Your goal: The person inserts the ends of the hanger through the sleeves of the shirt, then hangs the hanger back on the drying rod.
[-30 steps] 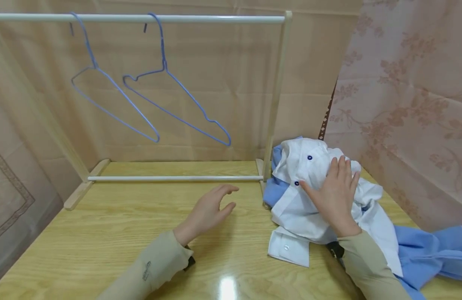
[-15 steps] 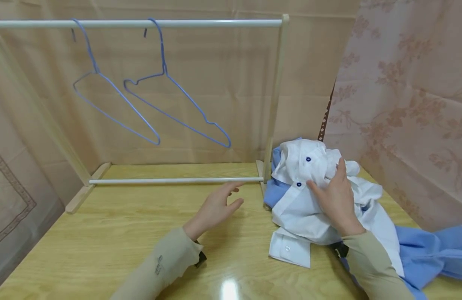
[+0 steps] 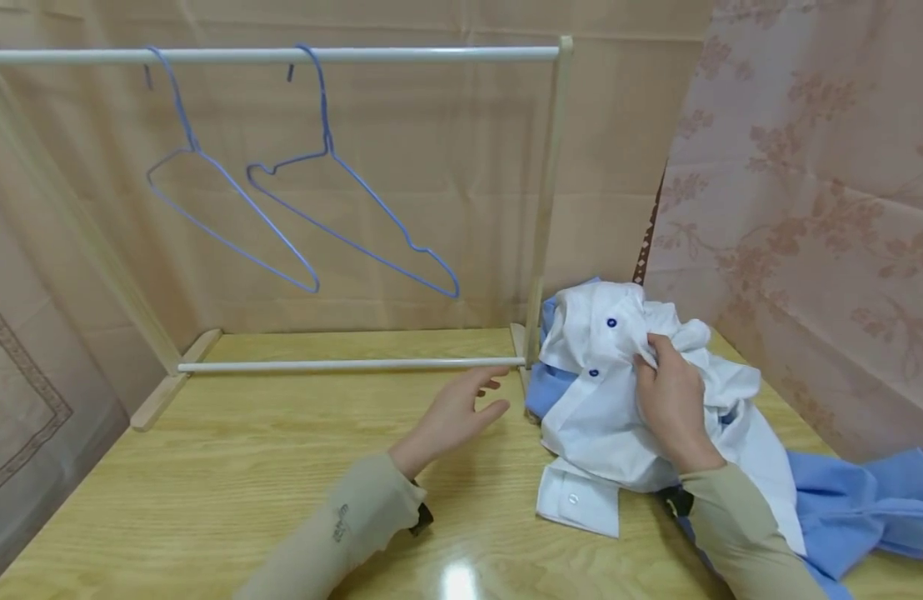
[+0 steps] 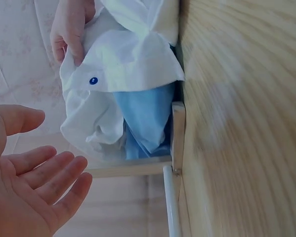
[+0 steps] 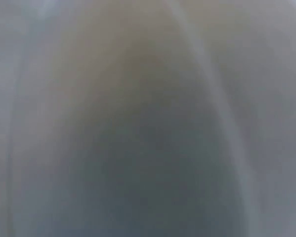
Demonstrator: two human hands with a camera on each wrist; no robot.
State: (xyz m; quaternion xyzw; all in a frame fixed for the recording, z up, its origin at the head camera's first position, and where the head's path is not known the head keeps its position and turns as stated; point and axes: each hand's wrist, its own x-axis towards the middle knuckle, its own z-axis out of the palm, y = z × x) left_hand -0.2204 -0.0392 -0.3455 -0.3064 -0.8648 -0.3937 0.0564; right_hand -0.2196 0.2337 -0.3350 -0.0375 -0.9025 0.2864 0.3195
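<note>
A white shirt (image 3: 607, 425) with dark blue buttons lies crumpled at the right of the table, on top of blue cloth (image 3: 851, 508). My right hand (image 3: 675, 408) pinches a fold of the shirt near its button strip, thumb and fingers curled on the fabric. To the left of the pile, my left hand (image 3: 457, 417) hovers above the table with relaxed fingers, holding nothing. In the left wrist view its fingers (image 4: 49, 173) are apart from the shirt (image 4: 128, 61). The right wrist view is blurred, apparently covered by fabric.
Two blue wire hangers (image 3: 255, 208) (image 3: 367, 183) hang from the white top rail (image 3: 431, 55) of a rack. Its lower bar (image 3: 356, 364) crosses just above the wooden table (image 3: 207, 483). The rack's right post (image 3: 547, 208) stands beside the clothes. Curtains (image 3: 821, 250) enclose the back and sides.
My right hand has gone from lying spread on the white shirt to pinching a fold of it. My left hand has moved right, closer to the pile.
</note>
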